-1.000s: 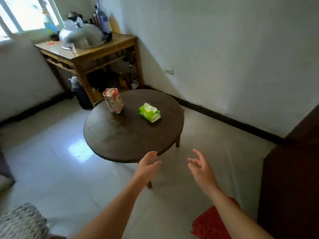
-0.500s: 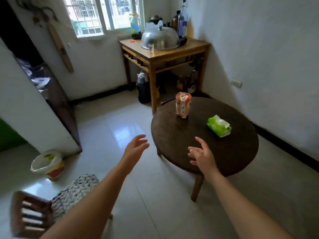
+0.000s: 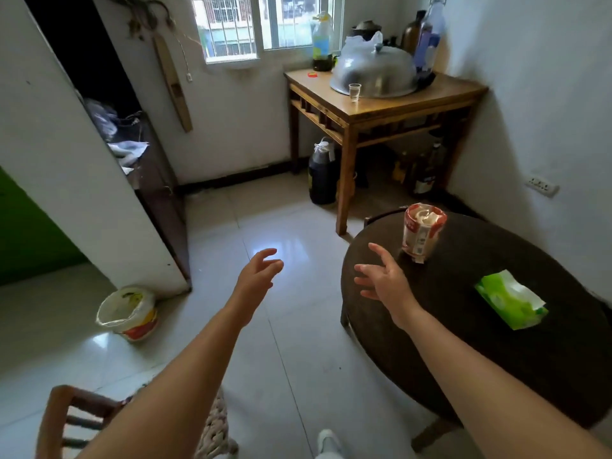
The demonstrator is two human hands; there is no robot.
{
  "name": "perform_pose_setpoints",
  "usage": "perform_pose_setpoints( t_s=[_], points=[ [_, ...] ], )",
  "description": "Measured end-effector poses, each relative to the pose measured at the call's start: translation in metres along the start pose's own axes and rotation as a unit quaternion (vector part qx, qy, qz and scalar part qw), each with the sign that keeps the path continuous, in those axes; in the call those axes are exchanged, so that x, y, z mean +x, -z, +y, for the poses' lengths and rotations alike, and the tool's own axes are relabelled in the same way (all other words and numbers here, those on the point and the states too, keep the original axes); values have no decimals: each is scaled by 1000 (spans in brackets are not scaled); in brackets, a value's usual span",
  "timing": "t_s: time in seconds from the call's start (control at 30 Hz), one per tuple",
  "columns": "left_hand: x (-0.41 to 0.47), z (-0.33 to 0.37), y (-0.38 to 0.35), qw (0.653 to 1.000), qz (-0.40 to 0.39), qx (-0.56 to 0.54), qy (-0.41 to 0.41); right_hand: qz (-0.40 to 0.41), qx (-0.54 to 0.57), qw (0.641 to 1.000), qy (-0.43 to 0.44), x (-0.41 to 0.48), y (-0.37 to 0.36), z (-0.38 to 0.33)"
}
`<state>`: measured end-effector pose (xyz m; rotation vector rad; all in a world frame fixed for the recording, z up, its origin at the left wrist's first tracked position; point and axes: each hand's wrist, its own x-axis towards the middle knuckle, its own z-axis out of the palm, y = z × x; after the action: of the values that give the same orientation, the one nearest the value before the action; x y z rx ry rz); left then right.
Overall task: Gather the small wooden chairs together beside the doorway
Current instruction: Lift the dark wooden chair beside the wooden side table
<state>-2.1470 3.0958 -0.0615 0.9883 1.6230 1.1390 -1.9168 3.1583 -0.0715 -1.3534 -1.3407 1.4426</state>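
My left hand (image 3: 256, 271) and right hand (image 3: 385, 281) both hang empty with fingers spread, the left over bare floor tile, the right above the rim of the round worktop (image 3: 463, 326). Over the last second my view has swung left off the wall, bringing the doorway (image 3: 36, 233) into sight at far left and a small wooden chair (image 3: 63, 419) at the bottom-left corner under my left forearm. I judge nothing is gathered yet; that chair is the nearest pick-up.
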Motion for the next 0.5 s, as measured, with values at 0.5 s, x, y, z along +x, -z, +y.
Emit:
perform_pose_setpoints(
  t_s=[0.5],
  points=[
    [260, 50, 24, 999, -32, -10, 5, -35, 8, 999, -25, 254, -64, -58]
  ],
)
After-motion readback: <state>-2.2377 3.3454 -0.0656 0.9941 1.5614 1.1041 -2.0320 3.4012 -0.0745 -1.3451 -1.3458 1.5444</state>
